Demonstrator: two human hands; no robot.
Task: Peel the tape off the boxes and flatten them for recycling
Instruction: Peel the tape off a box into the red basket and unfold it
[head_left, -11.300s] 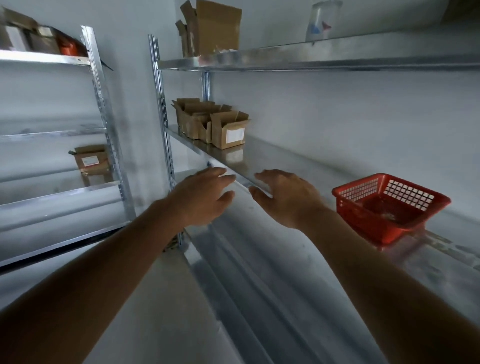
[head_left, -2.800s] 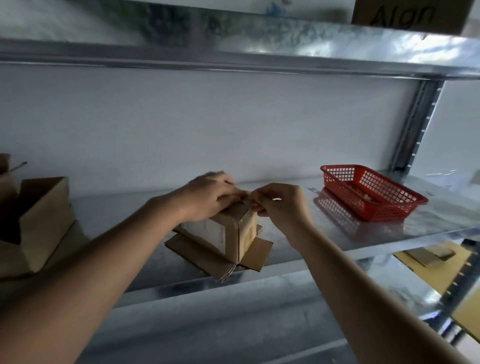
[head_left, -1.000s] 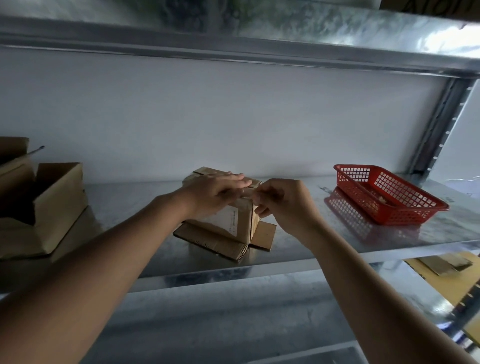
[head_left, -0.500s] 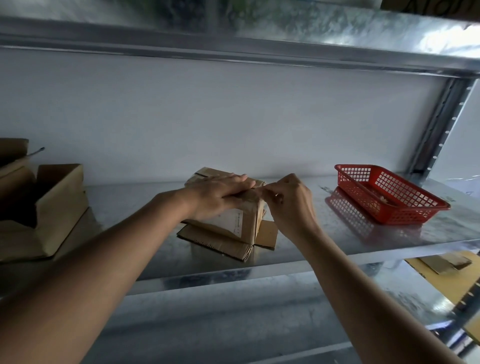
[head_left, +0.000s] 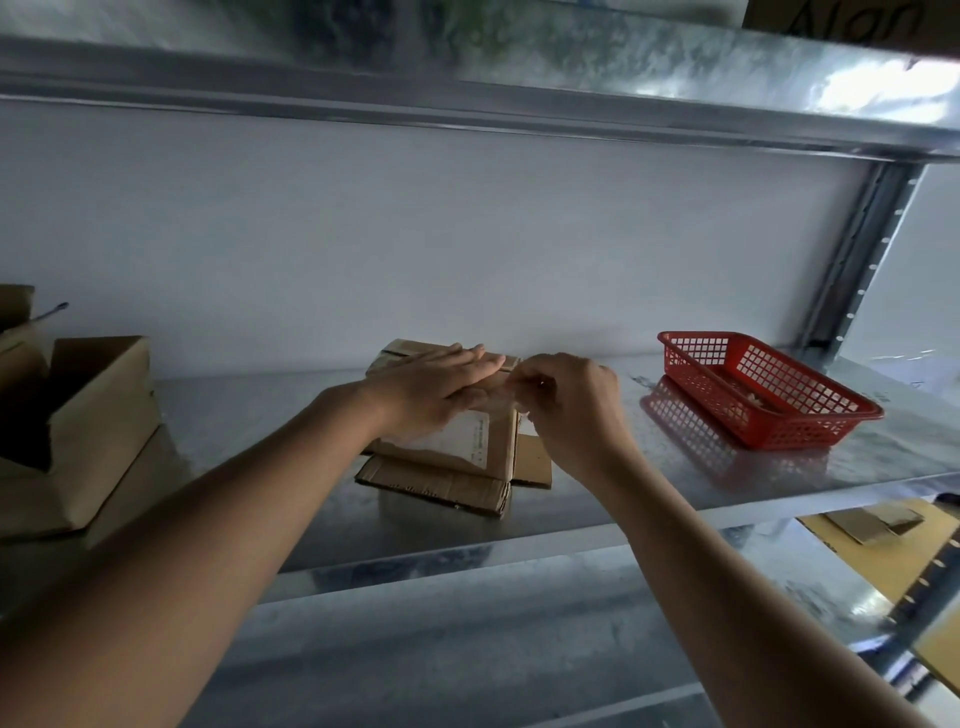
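Left hand (head_left: 436, 387) flat, pinning small brown cardboard box (head_left: 467, 441) | right hand (head_left: 563, 402) pinching clear tape end (head_left: 511, 387) | I'd peel low, slow, along the seam

Open shelf (head_left: 249, 415) run at left centre between the box (head_left: 488, 447) and the open carton (head_left: 88, 431) at the left edge. Narrower bare strip right of centre, bounded by the red basket (head_left: 769, 395). Front lip clear of objects along the lower middle. Overhead blocked by the upper shelf (head_left: 519, 78); rear closed by the wall (head_left: 415, 234); upright post (head_left: 857, 254) at upper right.
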